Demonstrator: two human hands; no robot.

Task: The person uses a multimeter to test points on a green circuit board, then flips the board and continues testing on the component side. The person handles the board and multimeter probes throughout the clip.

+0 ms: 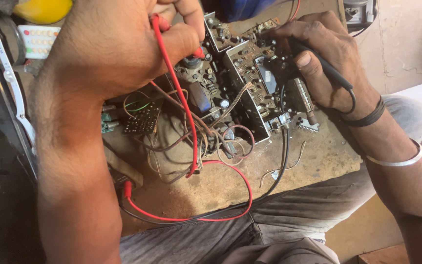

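Observation:
My left hand (pixel 123 44) grips a red test probe (pixel 197 53) whose tip presses down near the left part of a brown circuit board (pixel 240 73). Its red lead (pixel 181 112) runs down across the wires and loops over the wooden board (pixel 313 156). My right hand (pixel 328 63) holds a black test probe (pixel 326 66) like a pen, its tip on the upper right part of the circuit board. A black lead (pixel 284 156) trails from it toward my lap. The board carries capacitors, coils and a metal heat sink (pixel 301 98).
A tangle of thin wires (pixel 181 142) and a small black perforated part (pixel 142 120) lie left of the board. A white remote with coloured buttons (pixel 37 41) and a yellow object (pixel 42 10) sit at the upper left. A dark casing (pixel 1 146) fills the left side.

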